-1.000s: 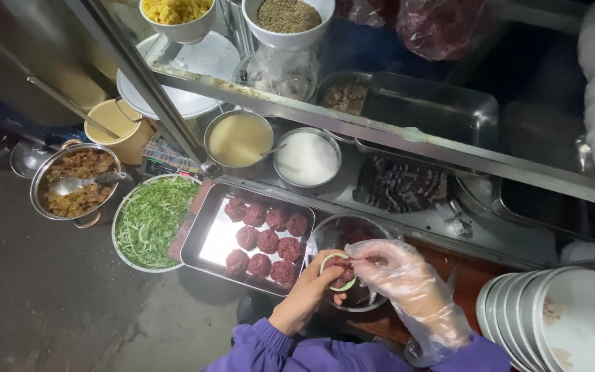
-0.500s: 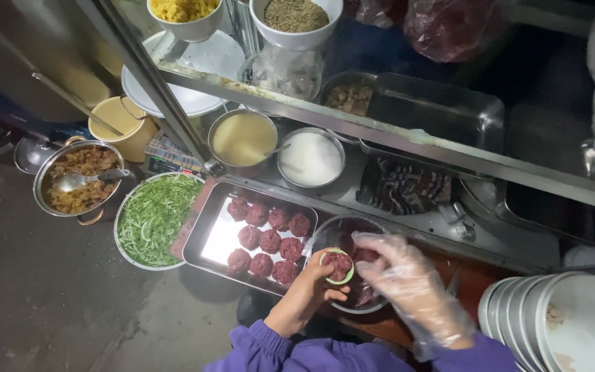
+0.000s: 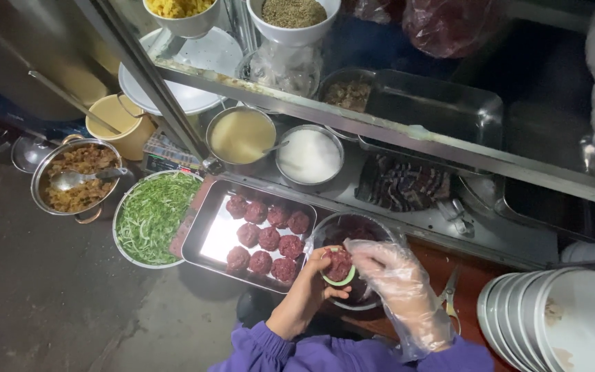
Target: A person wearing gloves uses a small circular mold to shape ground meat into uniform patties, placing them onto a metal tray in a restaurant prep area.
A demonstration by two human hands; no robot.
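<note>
The steel tray (image 3: 208,242) on the worktop (image 3: 442,227) carries nine red meat patties; beside it, the bowl of chopped greens (image 3: 151,217). Over the dark meat bowl (image 3: 352,231) the bare left hand (image 3: 309,286) is clamped on a small green cup (image 3: 339,277) — the gloved right hand (image 3: 397,279) presses mince in, fingers together; pack it level

Steel tray (image 3: 201,256) and stacked bowls (image 3: 518,317) hem in both sides.
</note>
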